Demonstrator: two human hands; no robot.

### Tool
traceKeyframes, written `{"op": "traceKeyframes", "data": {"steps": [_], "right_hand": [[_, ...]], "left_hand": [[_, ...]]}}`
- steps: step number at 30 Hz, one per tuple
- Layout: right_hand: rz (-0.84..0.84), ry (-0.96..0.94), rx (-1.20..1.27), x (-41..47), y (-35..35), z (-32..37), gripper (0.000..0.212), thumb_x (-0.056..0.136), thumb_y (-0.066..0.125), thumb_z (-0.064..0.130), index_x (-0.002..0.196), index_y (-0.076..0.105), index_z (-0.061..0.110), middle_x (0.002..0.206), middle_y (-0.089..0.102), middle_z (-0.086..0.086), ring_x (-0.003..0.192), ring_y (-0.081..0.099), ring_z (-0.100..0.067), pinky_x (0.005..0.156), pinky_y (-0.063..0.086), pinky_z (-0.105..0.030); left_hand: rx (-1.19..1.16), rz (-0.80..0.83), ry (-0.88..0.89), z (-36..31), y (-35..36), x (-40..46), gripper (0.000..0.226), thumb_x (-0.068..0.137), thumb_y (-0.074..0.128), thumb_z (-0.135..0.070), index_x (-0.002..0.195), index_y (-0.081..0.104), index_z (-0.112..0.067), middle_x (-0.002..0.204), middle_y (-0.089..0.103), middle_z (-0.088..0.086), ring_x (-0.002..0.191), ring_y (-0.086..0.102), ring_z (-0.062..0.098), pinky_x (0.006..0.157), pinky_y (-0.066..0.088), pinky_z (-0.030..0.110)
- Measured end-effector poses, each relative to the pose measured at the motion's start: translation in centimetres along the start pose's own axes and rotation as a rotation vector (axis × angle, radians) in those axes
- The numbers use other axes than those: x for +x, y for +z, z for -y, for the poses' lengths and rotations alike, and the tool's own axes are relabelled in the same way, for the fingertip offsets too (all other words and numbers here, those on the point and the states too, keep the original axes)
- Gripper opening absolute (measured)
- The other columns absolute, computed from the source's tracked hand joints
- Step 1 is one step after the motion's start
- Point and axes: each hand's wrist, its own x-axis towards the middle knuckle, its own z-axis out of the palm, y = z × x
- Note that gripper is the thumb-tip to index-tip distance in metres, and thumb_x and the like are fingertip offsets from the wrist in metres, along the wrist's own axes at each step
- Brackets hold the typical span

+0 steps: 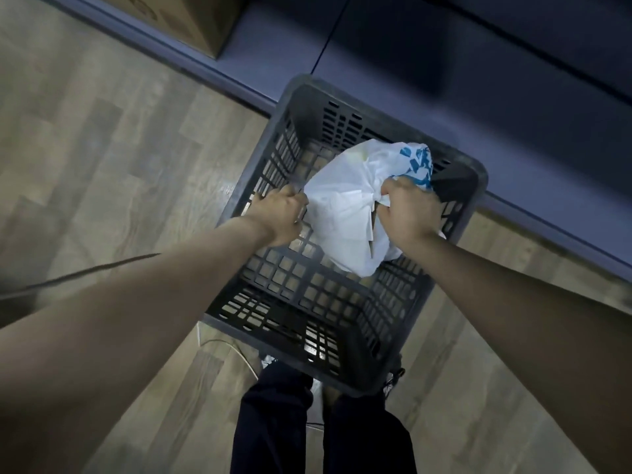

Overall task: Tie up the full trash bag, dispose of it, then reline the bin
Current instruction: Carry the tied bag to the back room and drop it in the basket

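A dark grey slotted plastic bin (301, 97) stands on the floor in front of me, seen from above. Inside it, toward the right, sits a white trash bag (345, 213) with blue print on its far corner. My right hand (408, 213) grips a bunched part of the bag's top. My left hand (282, 213) is curled at the bag's left edge, beside the bin's left wall; whether it holds plastic or the bin's wall is hidden by the fingers. The bag's contents are not visible.
A dark blue cabinet base (393, 63) runs diagonally just behind the bin. A cardboard box (191, 22) stands at the top left. Wood-look floor (102, 148) spreads to the left. My dark trouser legs (273, 422) are below the bin, with thin cables (239, 350) near my feet.
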Motion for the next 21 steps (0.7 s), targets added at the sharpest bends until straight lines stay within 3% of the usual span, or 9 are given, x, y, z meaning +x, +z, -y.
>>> {"op": "traceKeyframes", "data": {"steps": [11,21], "right_hand": [[0.071,0.021,0.003,-3.7,-4.0,-0.6,0.046,0.089,0.055,0.036,0.129,0.045,0.016,0.128,0.047,-0.011,0.107,0.057,-0.032,0.084,0.045,-0.036],[0.059,0.108,0.084,-12.0,-13.1,-3.2,0.049,0.089,0.053,0.033,0.134,0.042,0.018,0.130,0.047,-0.009,0.112,0.055,-0.031,0.081,0.047,-0.034]], "left_hand": [[0.056,0.071,-0.016,-4.5,-1.7,-3.1,0.052,0.093,0.046,-0.018,0.142,0.031,-0.015,0.145,0.031,0.011,0.135,0.032,0.030,0.113,0.021,0.056],[0.164,0.026,0.028,-11.5,-5.3,-10.4,0.048,0.093,0.047,-0.020,0.139,0.035,-0.011,0.141,0.036,0.012,0.131,0.035,0.031,0.111,0.025,0.054]]}}
